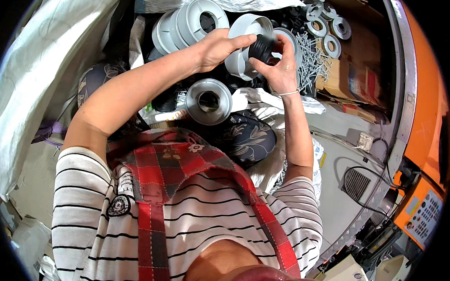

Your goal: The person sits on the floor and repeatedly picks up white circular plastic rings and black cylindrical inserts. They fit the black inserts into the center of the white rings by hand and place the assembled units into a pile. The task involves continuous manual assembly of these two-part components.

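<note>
The left hand [215,51] curls round a gray cup [234,65]; the right hand [283,68] pinches a black piece [261,48], fingers bent, on the cup's right.

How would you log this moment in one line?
Left hand: gripping grey cup | Right hand: gripping black ribbed piece at cup's open side | Nearby: loose pile of screws

Between fingers [288,49]: black part [260,48]. Pale grey cup [235,66] beside them. Right of fingers: silvery screws [311,57], then brown cardboard [342,77]; far right, orange casing [421,73]. Below fingers: dark trousers [247,140] with pale leaf print, red-and-dark checked apron [177,161], white shirt [198,201] with black stripes.
</note>
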The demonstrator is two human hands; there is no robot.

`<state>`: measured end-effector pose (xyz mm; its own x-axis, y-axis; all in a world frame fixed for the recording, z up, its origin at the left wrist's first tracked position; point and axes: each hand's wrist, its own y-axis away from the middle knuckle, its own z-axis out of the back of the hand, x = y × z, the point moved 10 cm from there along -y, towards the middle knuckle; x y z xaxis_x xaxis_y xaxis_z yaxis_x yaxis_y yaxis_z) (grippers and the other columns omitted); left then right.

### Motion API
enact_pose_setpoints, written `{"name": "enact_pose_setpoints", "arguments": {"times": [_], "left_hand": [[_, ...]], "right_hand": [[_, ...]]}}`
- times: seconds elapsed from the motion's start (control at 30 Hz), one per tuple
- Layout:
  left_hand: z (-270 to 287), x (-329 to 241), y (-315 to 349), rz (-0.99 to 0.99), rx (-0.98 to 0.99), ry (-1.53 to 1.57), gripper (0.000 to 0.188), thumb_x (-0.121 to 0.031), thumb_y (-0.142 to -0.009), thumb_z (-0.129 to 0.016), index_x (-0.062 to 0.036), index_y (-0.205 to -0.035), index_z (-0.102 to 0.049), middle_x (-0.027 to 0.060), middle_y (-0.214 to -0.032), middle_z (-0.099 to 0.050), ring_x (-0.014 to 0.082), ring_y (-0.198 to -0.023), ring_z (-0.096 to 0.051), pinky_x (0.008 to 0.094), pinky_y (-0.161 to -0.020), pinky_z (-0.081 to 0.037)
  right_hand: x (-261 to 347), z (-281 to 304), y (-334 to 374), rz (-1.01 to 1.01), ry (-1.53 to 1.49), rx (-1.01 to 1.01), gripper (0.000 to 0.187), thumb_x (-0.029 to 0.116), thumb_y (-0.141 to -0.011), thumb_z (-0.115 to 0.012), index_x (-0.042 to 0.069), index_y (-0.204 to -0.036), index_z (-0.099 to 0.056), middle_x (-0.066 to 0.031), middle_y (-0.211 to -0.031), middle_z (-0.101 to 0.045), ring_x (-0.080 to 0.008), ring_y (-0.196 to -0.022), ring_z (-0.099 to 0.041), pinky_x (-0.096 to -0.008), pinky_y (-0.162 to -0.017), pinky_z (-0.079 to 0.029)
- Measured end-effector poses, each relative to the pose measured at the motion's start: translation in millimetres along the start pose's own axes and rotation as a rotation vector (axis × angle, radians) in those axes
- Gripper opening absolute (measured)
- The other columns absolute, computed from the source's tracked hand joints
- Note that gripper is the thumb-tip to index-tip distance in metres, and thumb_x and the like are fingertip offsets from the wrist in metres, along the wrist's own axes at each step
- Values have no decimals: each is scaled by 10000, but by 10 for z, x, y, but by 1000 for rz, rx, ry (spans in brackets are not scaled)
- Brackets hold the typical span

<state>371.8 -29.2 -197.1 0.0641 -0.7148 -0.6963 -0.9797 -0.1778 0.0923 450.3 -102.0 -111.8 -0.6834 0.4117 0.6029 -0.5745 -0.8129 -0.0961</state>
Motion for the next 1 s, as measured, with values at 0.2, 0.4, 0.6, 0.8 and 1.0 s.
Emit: {"name": "enact_pose_setpoints", "arguments": {"times": [0.2,0.4,0.6,0.8,1.0], "left_hand": [[-97,-148,159,90,67,-87,430,-332,-896,-584,19,-1141,-537,74,-1005,-628,129,-859,-630,279,-723,-544],[-177,-163,251,105,128,25,413,-312,-895,-589,7,-1152,-535,80,-1046,-617,134,-911,-620,290,-791,-541],[-85,-148,177,-30,117,-91,386,-286,-889,-608,0,-1137,-536,47,-1020,-599,120,-915,-588,286,-803,-506],[-7,-341,206,-218,-2,-538,399,-319,-880,-615,-10,-1121,-540,44,-923,-616,115,-828,-588,273,-728,-491],[14,-763,293,-606,-169,-1492,655,-295,-784,-679,71,-1251,-402,256,-1215,-483,375,-1158,-456,415,-993,-365]], "right_hand": [[459,-58,98,297,386,187,752,246,-563,-815,76,-1215,-480,-191,-1111,-485,-355,-1029,-476,-395,-885,-446],[645,-65,197,445,418,217,755,232,-576,-821,67,-1224,-470,-179,-1084,-492,-336,-1016,-490,-395,-868,-450],[-440,-476,374,-867,-780,477,598,501,-776,-669,-74,-924,-596,-149,-619,-637,-196,-363,-537,-266,-383,-460],[-337,-403,70,-357,-383,363,636,527,-830,-578,-77,-1028,-564,-117,-722,-655,-134,-560,-609,-226,-505,-490],[-978,-1068,349,-210,453,701,739,686,-738,-566,-20,-947,-630,-190,-787,-657,-298,-762,-648,-360,-680,-507]]}}
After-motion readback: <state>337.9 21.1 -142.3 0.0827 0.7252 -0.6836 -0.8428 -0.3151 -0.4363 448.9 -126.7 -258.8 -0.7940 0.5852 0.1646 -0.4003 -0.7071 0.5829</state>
